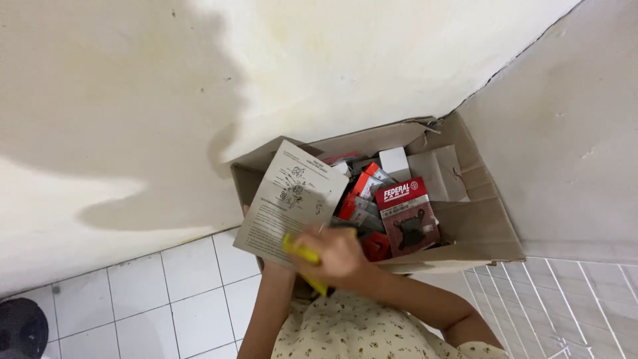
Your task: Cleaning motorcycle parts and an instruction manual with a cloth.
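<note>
One right hand [337, 256], fingers curled round a yellow marker [302, 254], hovers over the cardboard box [478, 226].

White tiled floor [173, 292] fills the lower left of the frame; a dark round object [20, 329] sits on it at the bottom-left corner.

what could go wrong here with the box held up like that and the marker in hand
The box is packed with small packets and looks carried against the body, so a tilt might spill them onto the tiles. The right hand grips a yellow marker while pressed to the box, so that hold may be weak. The leaflet leans loose at the edge and could slide off.
</note>
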